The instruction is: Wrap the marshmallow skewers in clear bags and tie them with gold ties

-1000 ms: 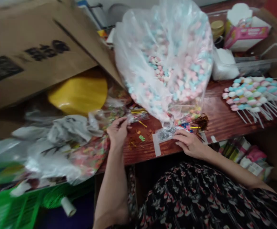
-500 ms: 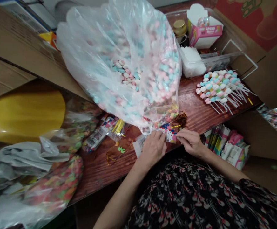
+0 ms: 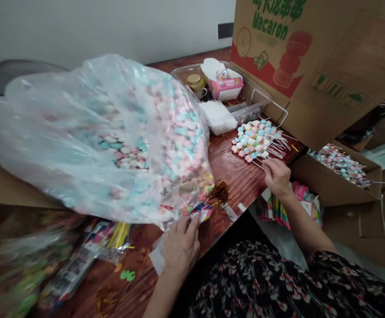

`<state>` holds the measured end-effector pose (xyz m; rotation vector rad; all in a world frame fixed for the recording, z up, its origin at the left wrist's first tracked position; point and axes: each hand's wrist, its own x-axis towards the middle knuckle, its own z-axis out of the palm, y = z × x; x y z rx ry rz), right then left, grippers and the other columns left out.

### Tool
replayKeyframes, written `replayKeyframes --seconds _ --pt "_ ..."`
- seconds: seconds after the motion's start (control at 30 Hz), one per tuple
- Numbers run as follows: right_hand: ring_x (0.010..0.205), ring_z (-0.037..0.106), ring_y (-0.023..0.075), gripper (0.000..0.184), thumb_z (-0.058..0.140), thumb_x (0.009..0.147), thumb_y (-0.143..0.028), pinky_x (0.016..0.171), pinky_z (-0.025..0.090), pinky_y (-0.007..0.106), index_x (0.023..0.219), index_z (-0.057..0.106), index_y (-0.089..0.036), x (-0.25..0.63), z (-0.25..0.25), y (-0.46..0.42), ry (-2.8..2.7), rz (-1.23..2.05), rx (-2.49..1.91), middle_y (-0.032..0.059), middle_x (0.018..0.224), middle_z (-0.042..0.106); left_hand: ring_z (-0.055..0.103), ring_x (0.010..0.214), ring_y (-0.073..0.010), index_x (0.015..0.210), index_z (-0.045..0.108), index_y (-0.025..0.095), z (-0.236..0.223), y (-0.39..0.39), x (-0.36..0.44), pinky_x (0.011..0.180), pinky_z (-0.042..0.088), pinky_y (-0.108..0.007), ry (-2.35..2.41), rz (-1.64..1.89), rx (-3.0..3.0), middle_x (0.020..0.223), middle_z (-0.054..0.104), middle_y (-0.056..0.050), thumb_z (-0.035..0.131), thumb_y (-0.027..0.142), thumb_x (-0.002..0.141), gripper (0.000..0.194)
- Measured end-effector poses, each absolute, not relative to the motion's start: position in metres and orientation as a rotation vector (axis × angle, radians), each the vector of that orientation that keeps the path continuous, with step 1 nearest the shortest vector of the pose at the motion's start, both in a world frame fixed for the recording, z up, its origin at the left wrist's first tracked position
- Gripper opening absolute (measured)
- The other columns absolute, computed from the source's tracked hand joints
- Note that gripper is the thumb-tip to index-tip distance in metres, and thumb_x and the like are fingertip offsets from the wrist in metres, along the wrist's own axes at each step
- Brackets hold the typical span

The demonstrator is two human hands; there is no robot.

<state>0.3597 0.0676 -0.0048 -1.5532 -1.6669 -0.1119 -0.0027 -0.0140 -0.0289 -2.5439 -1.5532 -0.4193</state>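
My right hand [image 3: 277,177] has reached the pile of pastel candy skewers [image 3: 254,139] on the table. Its thumb and forefinger pinch the white stick of a candy skewer at the near edge. My left hand [image 3: 182,247] lies with fingers stretched out over small printed plastic bags [image 3: 203,213] by the table's front edge. A clear piece of plastic [image 3: 157,256] sticks out beside its wrist. Right behind that hand bulges a big clear bag of pink, white and blue candies [image 3: 129,150]. Brown-gold twist ties [image 3: 220,192] lie near the bag's corner.
A clear plastic bin [image 3: 250,110] holds a pink box [image 3: 226,88] and a gold-lidded jar [image 3: 195,83]. Behind stands a large carton [image 3: 311,66]. Cartons with wrapped candies [image 3: 345,164] stand lower right. Yellow ties [image 3: 118,236] and green gummy rings [image 3: 127,275] lie left.
My right hand has left the printed bags and moved right to the candy skewers. My left hand stays by the bags. The view has turned to the right.
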Motion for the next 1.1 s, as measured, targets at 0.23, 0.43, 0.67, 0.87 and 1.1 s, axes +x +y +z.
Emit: replayKeyframes --seconds 0.23,0.43,0.67,0.87,1.1 --pt "0.097 0.057 0.0252 0.025 0.052 0.089 -0.03 0.086 0.044 0.036 0.103 0.07 -0.019 0.392 -0.008 0.097 -1.688 -0.25 -2.053 0.0114 0.107 0.068 0.058 0.078 -0.0212 0.092 0.066 0.018 -0.037 -0.009 -0.007 0.076 0.048 -0.033 -1.349 -0.757 -2.474 0.083 0.067 -0.006 0.062 0.009 0.082 0.014" --pt "0.096 0.06 0.0254 0.022 0.053 0.084 -0.026 0.084 0.045 0.036 0.093 0.072 -0.017 0.403 -0.035 0.099 -1.646 -0.204 -2.061 0.0121 0.102 0.071 0.059 0.082 -0.0224 0.099 0.069 0.02 -0.031 -0.026 0.004 0.073 0.047 -0.033 -1.621 -0.513 -2.526 0.091 0.069 -0.007 0.058 0.015 0.086 0.017" --pt "0.077 0.065 0.0196 0.024 0.051 0.087 -0.032 0.076 0.051 0.034 0.089 0.07 -0.018 0.401 -0.043 0.094 -1.325 -0.187 -1.646 0.0054 0.082 0.071 0.059 0.077 -0.0182 0.077 0.069 0.02 -0.032 -0.02 0.006 0.072 0.047 -0.031 -1.987 -1.2 -2.408 0.076 0.066 -0.003 0.06 0.022 0.088 0.015" --pt "0.069 0.064 0.0167 0.015 0.063 0.085 -0.032 0.07 0.052 0.031 0.09 0.071 -0.021 0.371 -0.005 0.052 -1.531 -0.044 -1.382 0.0015 0.076 0.069 0.063 0.078 -0.0167 0.086 0.071 0.019 -0.033 -0.019 0.001 0.074 0.05 -0.029 -1.926 -1.201 -2.485 0.082 0.069 -0.004 0.06 0.023 0.089 0.012" --pt "0.066 0.061 0.0137 0.017 0.062 0.086 -0.013 0.064 0.049 0.026 0.099 0.07 -0.021 0.326 0.017 0.027 -2.036 0.342 -0.979 0.0029 0.078 0.07 0.064 0.073 -0.0148 0.085 0.072 0.019 -0.032 -0.018 -0.009 0.069 0.05 -0.026 -2.023 -1.292 -2.639 0.079 0.07 -0.004 0.057 0.023 0.091 0.016"
